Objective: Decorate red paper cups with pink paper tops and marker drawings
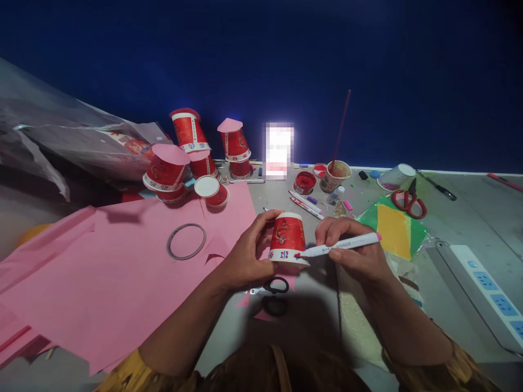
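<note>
In front of me my left hand (253,247) grips a red paper cup (288,234), held upside down with its white rim toward the bottom. Small blue and red marks run along that rim. My right hand (355,250) holds a white marker (347,245) with a pink end, its tip at the rim beside a red mark. Below the cup lie black-handled scissors (275,286) on scraps of pink paper. Left of my hands spreads a large pink paper sheet (134,277), with a grey tape ring (186,241) and another red cup (212,191) on it.
Stacked red cups with pink paper tops (232,141) stand at the back left. A red paint jar (304,182), a cup with a stick (337,177) and loose markers (306,204) sit behind my hands. Red-handled scissors (408,204) and a power strip (486,288) lie right.
</note>
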The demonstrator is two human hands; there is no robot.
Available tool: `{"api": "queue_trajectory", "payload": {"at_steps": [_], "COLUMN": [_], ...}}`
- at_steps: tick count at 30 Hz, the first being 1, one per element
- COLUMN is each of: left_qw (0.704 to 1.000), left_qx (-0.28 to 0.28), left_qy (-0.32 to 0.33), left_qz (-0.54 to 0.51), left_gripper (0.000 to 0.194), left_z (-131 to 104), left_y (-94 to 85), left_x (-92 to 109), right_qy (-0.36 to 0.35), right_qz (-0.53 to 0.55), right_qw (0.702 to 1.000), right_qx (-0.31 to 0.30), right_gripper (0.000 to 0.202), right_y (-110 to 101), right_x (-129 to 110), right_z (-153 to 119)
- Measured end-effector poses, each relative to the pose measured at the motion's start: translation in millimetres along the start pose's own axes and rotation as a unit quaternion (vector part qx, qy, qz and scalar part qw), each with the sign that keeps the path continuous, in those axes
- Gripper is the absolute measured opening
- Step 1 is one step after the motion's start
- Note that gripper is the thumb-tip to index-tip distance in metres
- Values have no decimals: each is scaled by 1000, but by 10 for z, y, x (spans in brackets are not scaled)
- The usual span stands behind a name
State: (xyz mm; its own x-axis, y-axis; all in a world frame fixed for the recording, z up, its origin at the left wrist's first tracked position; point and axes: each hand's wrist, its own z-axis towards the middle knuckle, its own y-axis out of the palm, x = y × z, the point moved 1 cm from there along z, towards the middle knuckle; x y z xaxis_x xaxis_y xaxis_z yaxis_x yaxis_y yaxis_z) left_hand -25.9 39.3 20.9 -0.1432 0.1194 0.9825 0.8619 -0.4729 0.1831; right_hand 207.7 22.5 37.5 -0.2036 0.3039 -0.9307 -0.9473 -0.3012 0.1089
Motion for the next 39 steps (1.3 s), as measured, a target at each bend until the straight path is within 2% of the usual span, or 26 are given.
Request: {"api": "queue_trajectory", "payload": {"at_steps": [10,17,27,39], "left_qw": [1000,1000,997,998], "left_qx": [10,23,0,-6], "left_qy": [4,7,15,17], "left_qz": [-2,-17,-74,-60], "left_gripper": [93,90,91,92], "left_z": [-3,-5,-14,-1], "left_y": [-4,39,66,56], "left_x": [-2,11,9,-2], "right_qy": [-3,3,4,5], "right_qz": [-22,33,24,-3], "right_qw": [1000,999,999,1000], "right_qx": [-9,32,41,23], "right_gripper": [10,13,14,12], "right_y": [2,-46,-52,-12], "right_x": [-26,8,14,2], "right_z": [11,-3,5,-3]}}
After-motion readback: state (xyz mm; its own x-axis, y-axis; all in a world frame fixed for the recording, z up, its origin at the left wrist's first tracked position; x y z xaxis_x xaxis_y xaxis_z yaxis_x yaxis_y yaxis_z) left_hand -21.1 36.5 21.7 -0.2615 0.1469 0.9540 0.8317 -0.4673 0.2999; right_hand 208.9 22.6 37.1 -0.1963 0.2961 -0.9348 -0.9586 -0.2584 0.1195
